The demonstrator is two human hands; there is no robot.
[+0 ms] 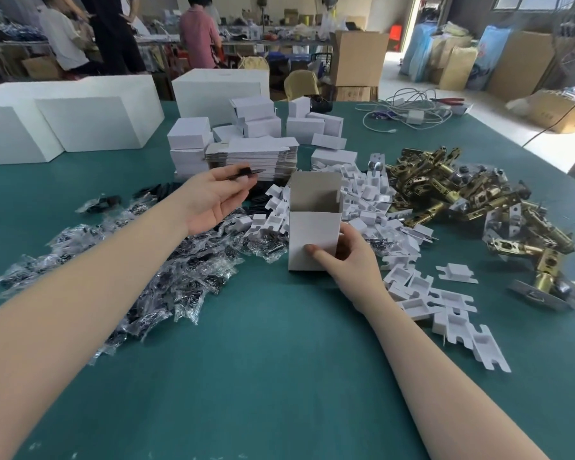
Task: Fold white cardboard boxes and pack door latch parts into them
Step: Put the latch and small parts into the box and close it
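Box (314, 240) upright and open-topped on the green surface (279, 360), in front of me.
My right hand (347, 257) grips its near right corner; my left hand (213, 197) pinches a small black part (248, 172), raised left of the box.

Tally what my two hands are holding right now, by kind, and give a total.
Open white cardboard box, held upright by the right hand: 1
Small black part, pinched by the left hand: 1
Total: 2
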